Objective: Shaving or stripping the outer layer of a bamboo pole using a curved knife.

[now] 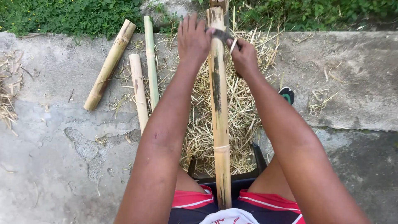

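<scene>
Scraping looks to be the work here: a long bamboo pole [218, 108] runs straight out from the person's lap, near end between the thighs, far end toward the grass [74, 14] at the top of the concrete slab [62, 145]. The left hand [192, 39] lies on the pole's upper left side, fingers stretched forward and close together, pressing on a dark blade [222, 35] set across the stem. The right hand [243, 58] is curled shut on what seems to be the blade's handle end, just right of the pole.

The pole should be stiff and hard, fairly light for its length since bamboo is hollow, with a smooth skin that may slip; its nodes would give the surest hold. Split edges and shavings could prick bare skin.

A heap of pale shavings [240, 108] lies under and around the pole, spilling over a dark stool [259, 159] below. Three shorter bamboo pieces lie well left: a thick tan length [108, 66], a pale short one [138, 93] and a thin green one [151, 62]. A green and black sandal [287, 94] peeks out beside the right forearm. Nothing blocks the pole
</scene>
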